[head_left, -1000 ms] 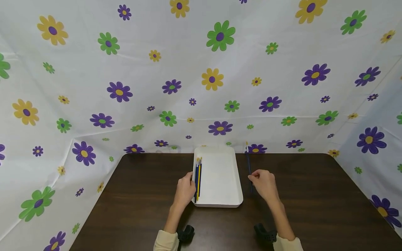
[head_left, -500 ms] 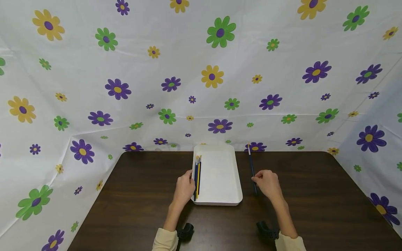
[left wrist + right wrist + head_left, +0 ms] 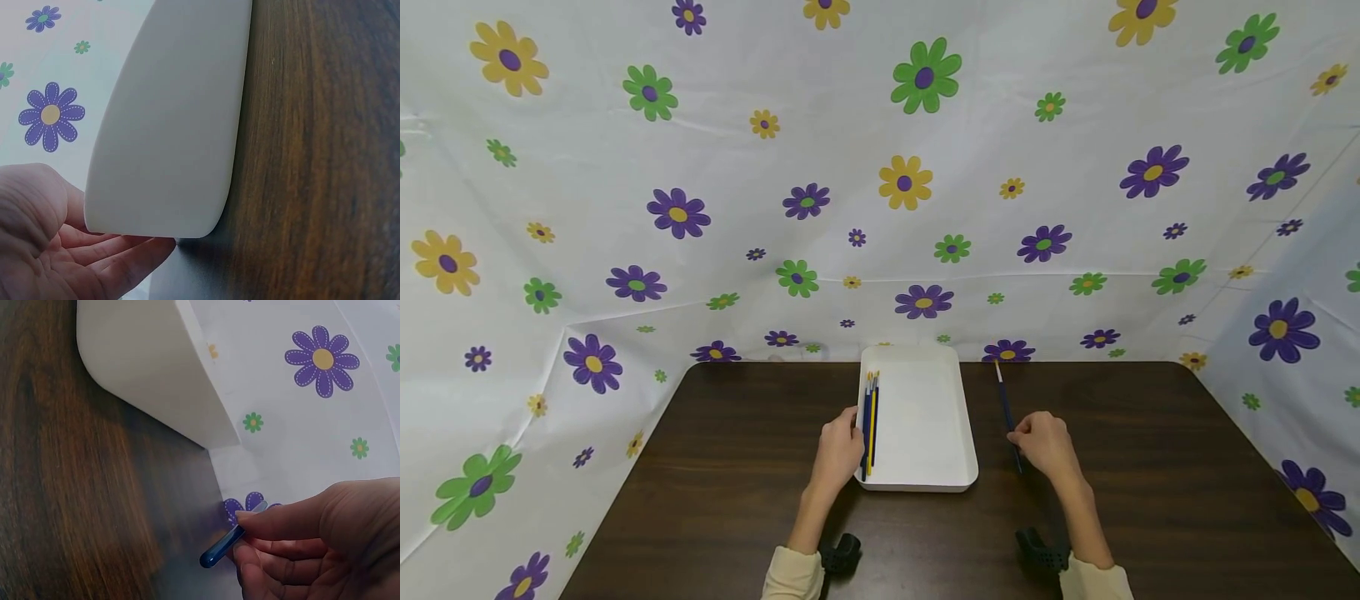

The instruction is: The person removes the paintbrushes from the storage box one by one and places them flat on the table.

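A white rectangular tray [image 3: 921, 417] lies on the dark wooden table, with several blue and yellow paintbrushes [image 3: 871, 425] side by side along its left wall. My left hand [image 3: 837, 452] grips that left side; in the left wrist view its fingers [image 3: 134, 262] curl by the tray's outer wall [image 3: 169, 125] and the thumb passes behind the rim. To the right of the tray, my right hand [image 3: 1047, 446] pinches a dark blue paintbrush [image 3: 1004, 400] between thumb and fingertips, bristles pointing away. The rounded handle end [image 3: 219, 550] shows below the thumb in the right wrist view.
The dark wooden table [image 3: 1150, 467] ends at a flower-printed white cloth [image 3: 820, 150] hanging behind and at both sides. The tray's far end reaches that back edge. A black wrist camera [image 3: 842, 554] sits at the left wrist, another black wrist camera [image 3: 1037, 550] at the right.
My right hand has moved a little to the right and nearer, taking the blue paintbrush with it, farther from the tray. My left hand stays at the tray's left side.
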Motion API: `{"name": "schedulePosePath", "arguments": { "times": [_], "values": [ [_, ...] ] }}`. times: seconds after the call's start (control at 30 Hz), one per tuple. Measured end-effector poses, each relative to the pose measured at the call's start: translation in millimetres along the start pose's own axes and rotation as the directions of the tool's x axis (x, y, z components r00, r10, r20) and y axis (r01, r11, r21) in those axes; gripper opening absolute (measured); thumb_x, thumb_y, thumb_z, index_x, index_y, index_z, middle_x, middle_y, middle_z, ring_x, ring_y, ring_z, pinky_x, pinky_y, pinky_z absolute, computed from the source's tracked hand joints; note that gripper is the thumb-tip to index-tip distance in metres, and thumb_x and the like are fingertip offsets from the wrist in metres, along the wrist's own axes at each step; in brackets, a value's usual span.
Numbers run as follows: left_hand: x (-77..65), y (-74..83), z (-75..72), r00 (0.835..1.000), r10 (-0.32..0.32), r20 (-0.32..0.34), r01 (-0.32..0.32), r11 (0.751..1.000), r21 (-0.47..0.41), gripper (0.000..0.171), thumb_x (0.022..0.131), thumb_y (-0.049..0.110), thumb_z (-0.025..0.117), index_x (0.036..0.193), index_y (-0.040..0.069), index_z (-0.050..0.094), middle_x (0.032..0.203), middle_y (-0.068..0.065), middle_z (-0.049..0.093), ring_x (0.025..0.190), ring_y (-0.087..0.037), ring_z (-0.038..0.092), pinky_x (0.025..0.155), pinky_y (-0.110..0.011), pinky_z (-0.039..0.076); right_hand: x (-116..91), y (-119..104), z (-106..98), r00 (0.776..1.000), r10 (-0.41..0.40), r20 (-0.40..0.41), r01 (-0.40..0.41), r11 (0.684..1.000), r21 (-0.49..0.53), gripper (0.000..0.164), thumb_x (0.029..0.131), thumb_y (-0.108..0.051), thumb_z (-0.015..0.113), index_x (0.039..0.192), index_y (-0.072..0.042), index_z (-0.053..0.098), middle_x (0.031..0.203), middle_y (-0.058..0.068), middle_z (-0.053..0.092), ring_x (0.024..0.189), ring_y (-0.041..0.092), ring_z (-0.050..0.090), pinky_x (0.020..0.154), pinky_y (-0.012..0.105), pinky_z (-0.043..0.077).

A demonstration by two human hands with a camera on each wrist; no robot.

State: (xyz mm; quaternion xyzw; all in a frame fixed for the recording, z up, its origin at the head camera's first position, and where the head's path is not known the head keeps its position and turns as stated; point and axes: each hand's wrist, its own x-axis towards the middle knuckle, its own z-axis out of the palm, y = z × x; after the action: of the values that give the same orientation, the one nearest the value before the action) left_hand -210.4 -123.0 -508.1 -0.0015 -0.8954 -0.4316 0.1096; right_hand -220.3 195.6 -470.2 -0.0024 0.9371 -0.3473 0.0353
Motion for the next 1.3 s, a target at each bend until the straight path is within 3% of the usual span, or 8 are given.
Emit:
{"name": "schedulePosePath", "arguments": {
  "times": [0.33, 0.73, 1.3],
  "values": [
    [-2.2, 2.9, -1.2, 1.0, -0.023, 0.008, 0.023, 1.0, -0.009, 0.035, 0.099, -0.004, 0.053, 0.133, -0.013, 0.06, 0.121, -0.027, 0.069, 0.1, -0.032, 0.07, 0.079, -0.047, 0.059, -1.4, 8.9, 4.6, 1.0, 0.003, -0.001, -0.003, 1.0, -0.011, 0.02, 0.095, -0.003, 0.068, 0.076, 0.003, 0.07, 0.064, 0.004, 0.062, 0.058, 0.018, 0.056, 0.053, 0.033, 0.042],
    [-4.4, 0.4, -0.7, 1.0, -0.008, -0.013, 0.008, 1.0, 0.008, 0.033, 0.097, -0.006, 0.055, 0.128, -0.014, 0.062, 0.118, -0.028, 0.07, 0.102, -0.035, 0.07, 0.084, -0.051, 0.058, -1.6, 14.5, 10.3, 1.0, -0.005, -0.001, 0.005, 0.998, -0.057, 0.033, 0.093, -0.002, 0.071, 0.062, -0.005, 0.061, 0.056, 0.001, 0.053, 0.052, 0.015, 0.049, 0.053, 0.031, 0.039],
    [-1.6, 0.9, -0.6, 1.0, 0.014, -0.015, -0.014, 1.0, -0.003, 0.033, 0.096, -0.007, 0.054, 0.128, -0.015, 0.062, 0.116, -0.028, 0.07, 0.099, -0.032, 0.07, 0.082, -0.05, 0.059, 1.1, 16.3, 9.8, 1.0, 0.018, 0.006, -0.017, 0.997, -0.073, 0.033, 0.093, -0.003, 0.072, 0.062, -0.004, 0.061, 0.063, 0.003, 0.057, 0.054, 0.016, 0.047, 0.054, 0.031, 0.04]
  ]
}}
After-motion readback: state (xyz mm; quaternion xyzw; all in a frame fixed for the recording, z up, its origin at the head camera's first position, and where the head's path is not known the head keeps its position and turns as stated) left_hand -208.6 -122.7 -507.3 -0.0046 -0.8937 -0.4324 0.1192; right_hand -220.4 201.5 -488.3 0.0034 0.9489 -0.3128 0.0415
